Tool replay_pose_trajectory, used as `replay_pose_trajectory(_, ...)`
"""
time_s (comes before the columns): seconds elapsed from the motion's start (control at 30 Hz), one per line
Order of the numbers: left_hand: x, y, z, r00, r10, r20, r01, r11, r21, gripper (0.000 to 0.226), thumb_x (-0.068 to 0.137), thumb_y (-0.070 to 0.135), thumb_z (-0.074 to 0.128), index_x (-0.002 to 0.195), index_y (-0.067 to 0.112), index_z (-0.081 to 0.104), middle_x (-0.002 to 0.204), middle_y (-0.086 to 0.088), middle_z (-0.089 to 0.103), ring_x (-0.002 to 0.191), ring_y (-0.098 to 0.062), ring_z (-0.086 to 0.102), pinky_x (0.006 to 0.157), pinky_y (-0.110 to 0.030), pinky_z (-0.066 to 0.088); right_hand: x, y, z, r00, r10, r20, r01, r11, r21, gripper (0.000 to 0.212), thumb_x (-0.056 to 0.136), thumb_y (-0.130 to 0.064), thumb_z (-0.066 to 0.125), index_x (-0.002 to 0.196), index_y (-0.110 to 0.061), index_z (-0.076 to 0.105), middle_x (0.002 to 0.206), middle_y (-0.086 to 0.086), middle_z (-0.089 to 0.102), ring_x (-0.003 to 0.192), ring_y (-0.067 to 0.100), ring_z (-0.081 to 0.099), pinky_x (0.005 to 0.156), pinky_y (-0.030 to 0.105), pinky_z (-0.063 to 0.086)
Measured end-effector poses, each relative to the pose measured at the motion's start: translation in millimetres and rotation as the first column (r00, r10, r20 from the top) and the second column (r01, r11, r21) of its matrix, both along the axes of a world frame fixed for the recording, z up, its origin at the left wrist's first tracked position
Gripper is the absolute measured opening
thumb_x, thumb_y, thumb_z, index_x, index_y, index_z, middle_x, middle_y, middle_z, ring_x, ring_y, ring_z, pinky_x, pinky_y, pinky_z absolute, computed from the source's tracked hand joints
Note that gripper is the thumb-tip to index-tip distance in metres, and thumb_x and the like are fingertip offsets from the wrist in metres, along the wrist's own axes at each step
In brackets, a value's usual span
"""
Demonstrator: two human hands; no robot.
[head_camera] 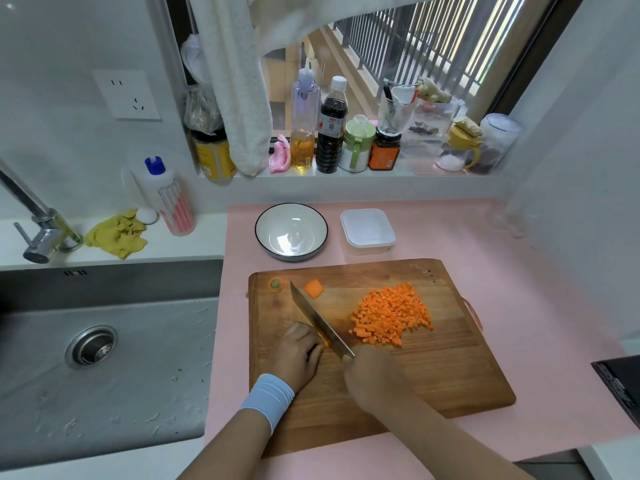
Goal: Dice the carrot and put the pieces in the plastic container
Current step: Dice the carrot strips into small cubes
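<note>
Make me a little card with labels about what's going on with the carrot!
left hand: holds a carrot piece down on the cutting board
right hand: grips the knife, blade against that piece
diced carrot: piled on the board, right of the knife
leftovers: a carrot chunk and the carrot top by the blade's tip
plastic container: behind the board, no carrot inside yet
bowl: left of the container, empty

My cutting board (433, 368): wood, grained, matt.
My knife (318, 321): metal blade, shiny.
Plastic container (367, 249): white plastic, smooth, dull.
Bowl (291, 223): glazed, glossy.
Sink (138, 393): brushed metal, wet.
My wristband (268, 398): soft cloth.
</note>
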State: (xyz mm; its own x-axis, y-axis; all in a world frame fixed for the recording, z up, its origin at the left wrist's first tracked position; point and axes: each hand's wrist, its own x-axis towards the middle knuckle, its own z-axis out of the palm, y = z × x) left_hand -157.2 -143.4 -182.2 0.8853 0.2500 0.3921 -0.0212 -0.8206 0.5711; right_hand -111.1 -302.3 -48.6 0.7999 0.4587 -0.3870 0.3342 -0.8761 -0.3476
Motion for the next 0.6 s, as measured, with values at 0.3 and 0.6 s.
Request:
replay_pose_trajectory(0.3,-0.9,0.1,3.6,1.0,-0.011,0.005,0.011,1.0,-0.024,0.006,0.082,0.01,0.074,0.08,0.014,0.071,0.083,0.002,0.061,0.087,-0.01,0.053,0.082,-0.015,0.043,-9.2,-7.0,2.1,0.998,0.012,0.063,-0.01,0.999,-0.03,0.029,0.102,-0.033,0.041,0.101,-0.018,0.066,0.106,0.004,0.069,0.101,0.026,0.064,0.075,0.031,0.043)
replay_pose_trajectory(0.6,-0.5,2.2,0.6,1.0,-0.015,-0.006,0.014,0.999,-0.041,0.003,0.085,0.015,0.07,0.083,0.015,0.072,0.086,0.004,0.062,0.089,-0.01,0.055,0.083,-0.016,0.045,-1.6,-6.6,-6.0,0.998,-0.03,-0.051,0.029,0.999,-0.026,0.029,0.102,-0.035,0.043,0.102,-0.017,0.065,0.105,0.006,0.069,0.099,0.026,0.065,0.077,0.031,0.046)
